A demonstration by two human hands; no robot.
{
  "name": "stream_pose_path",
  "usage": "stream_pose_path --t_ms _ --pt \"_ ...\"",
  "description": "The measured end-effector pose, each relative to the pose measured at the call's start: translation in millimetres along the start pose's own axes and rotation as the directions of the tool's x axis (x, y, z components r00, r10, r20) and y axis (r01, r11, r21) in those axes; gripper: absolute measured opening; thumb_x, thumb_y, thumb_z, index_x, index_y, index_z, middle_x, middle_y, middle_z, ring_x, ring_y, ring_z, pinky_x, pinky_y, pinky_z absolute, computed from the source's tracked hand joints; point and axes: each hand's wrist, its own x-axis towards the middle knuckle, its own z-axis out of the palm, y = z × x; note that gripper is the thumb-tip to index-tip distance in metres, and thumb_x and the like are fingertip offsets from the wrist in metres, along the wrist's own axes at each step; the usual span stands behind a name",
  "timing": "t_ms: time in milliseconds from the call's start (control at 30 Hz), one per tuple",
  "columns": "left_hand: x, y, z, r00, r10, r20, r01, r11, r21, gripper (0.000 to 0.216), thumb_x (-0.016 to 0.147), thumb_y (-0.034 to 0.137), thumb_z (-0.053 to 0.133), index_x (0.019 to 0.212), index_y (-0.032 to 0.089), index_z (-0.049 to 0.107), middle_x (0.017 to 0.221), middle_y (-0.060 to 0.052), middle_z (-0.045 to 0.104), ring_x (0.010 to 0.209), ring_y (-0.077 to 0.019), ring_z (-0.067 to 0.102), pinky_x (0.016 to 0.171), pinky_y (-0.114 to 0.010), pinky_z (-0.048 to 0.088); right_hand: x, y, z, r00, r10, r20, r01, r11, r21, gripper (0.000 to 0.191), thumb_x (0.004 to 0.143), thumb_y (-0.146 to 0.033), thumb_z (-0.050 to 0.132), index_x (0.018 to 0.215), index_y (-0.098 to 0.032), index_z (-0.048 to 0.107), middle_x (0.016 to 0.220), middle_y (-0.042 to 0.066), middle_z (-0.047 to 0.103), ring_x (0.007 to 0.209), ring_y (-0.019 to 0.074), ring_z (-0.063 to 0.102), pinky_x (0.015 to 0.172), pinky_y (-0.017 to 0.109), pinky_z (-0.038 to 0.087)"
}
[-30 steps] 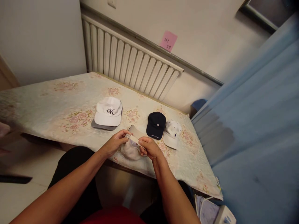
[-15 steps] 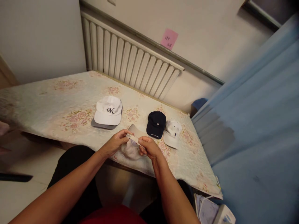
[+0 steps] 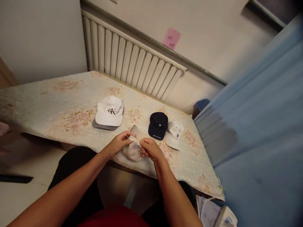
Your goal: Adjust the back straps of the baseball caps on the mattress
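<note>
A beige cap [image 3: 133,151] lies at the near edge of the floral-covered table [image 3: 59,110], its brim pointing away from me. My left hand [image 3: 117,144] pinches the metal buckle end of the cap's back strap [image 3: 134,141]. My right hand [image 3: 149,149] pinches the other end of that strap, close to the left hand. Both hands are closed on the strap over the cap's crown.
A white cap with a dark logo [image 3: 109,114] sits stacked on a grey brim, left of centre. A navy cap [image 3: 158,125] and a white cap [image 3: 174,135] lie side by side to the right. A radiator [image 3: 132,60] lines the wall; a blue curtain [image 3: 260,126] hangs at right.
My hands have drawn closer together on the strap, so less of it shows between them. The caps on the table have not moved.
</note>
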Motion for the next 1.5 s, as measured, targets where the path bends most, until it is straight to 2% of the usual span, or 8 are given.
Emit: stream_pose_path --t_ms 233,533,733,867,1100,1300,1400,1500 --pt "-0.5 -1.5 -1.0 1.0 0.006 -0.002 -0.006 1.0 -0.001 0.03 0.073 0.033 0.071 0.099 0.019 0.062 0.097 -0.003 0.065 0.092 -0.0197 0.059 0.082 -0.03 0.043 -1.6 0.5 3.0 1.0 -0.011 0.011 0.01 1.0 0.028 0.027 0.07 -0.042 0.067 0.069 -0.019 0.054 0.04 -0.008 0.051 0.032 0.0061 0.041 0.037 0.018 0.029" --pt "-0.5 -2.8 0.5 0.999 0.036 0.01 -0.036 0.999 0.02 0.03 0.073 0.031 0.072 0.098 0.019 0.063 0.098 -0.003 0.064 0.095 -0.0197 0.058 0.086 -0.031 0.043 -1.6 -0.6 7.6 1.0 0.03 0.003 -0.03 0.999 0.027 0.022 0.067 -0.036 0.067 0.066 -0.019 0.054 0.039 -0.008 0.051 0.033 0.0057 0.04 0.038 0.017 0.029" --pt "0.6 -1.8 4.1 0.999 0.036 0.04 -0.038 0.998 0.048 0.03 0.071 0.031 0.072 0.097 0.018 0.062 0.093 -0.002 0.065 0.091 -0.0194 0.059 0.083 -0.031 0.044 2.9 -1.1 14.0 0.999 -0.003 0.034 0.0 0.997 0.08 0.026 0.067 -0.04 0.069 0.068 -0.019 0.055 0.04 -0.008 0.05 0.034 0.0061 0.041 0.04 0.018 0.03" --pt "0.0 1.9 5.0 0.998 0.019 0.052 -0.023 0.997 0.079 0.027 0.074 0.031 0.07 0.096 0.019 0.061 0.088 0.0 0.064 0.085 -0.0181 0.059 0.077 -0.029 0.044 4.8 -2.5 12.6 0.997 -0.042 0.058 0.039 0.998 0.047 0.026 0.069 -0.041 0.069 0.069 -0.018 0.056 0.046 -0.006 0.055 0.038 0.0068 0.046 0.042 0.019 0.032" --pt "1.3 0.4 0.8 1.0 0.006 0.027 -0.009 0.996 0.083 0.028 0.072 0.03 0.071 0.095 0.018 0.061 0.086 0.001 0.062 0.08 -0.0161 0.057 0.071 -0.026 0.042 -5.3 -3.0 -4.5 0.994 -0.067 0.082 0.07 0.997 -0.03 0.024 0.071 -0.038 0.068 0.069 -0.016 0.059 0.055 -0.003 0.061 0.046 0.0078 0.052 0.05 0.021 0.038" --pt "3.5 0.8 6.4 0.998 -0.016 0.058 0.011 0.995 0.097 0.029 0.07 0.031 0.072 0.092 0.017 0.059 0.078 0.002 0.061 0.074 -0.0152 0.056 0.069 -0.026 0.042 0.5 -5.3 2.8 0.995 -0.081 0.054 0.084 0.995 -0.051 0.024 0.071 -0.037 0.067 0.063 -0.018 0.056 0.051 -0.004 0.059 0.042 0.0083 0.05 0.048 0.022 0.038" --pt "2.4 5.1 6.3 0.998 -0.005 0.059 -0.002 0.992 0.123 0.032 0.069 0.033 0.073 0.093 0.017 0.058 0.08 0.001 0.062 0.077 -0.0163 0.057 0.072 -0.027 0.042 3.1 -8.4 6.5 0.996 -0.083 0.038 0.085 0.995 -0.054 0.023 0.07 -0.038 0.067 0.064 -0.018 0.056 0.05 -0.004 0.059 0.041 0.008 0.049 0.046 0.021 0.036" --pt "0.5 9.5 3.3 1.0 0.024 0.02 -0.028 0.978 0.207 0.033 0.075 0.037 0.067 0.101 0.018 0.059 0.09 -0.002 0.063 0.08 -0.0168 0.057 0.072 -0.028 0.042 3.3 -8.4 5.9 0.996 -0.082 0.037 0.084 0.995 -0.052 0.024 0.07 -0.038 0.067 0.064 -0.018 0.056 0.05 -0.004 0.059 0.041 0.0078 0.049 0.046 0.02 0.036"
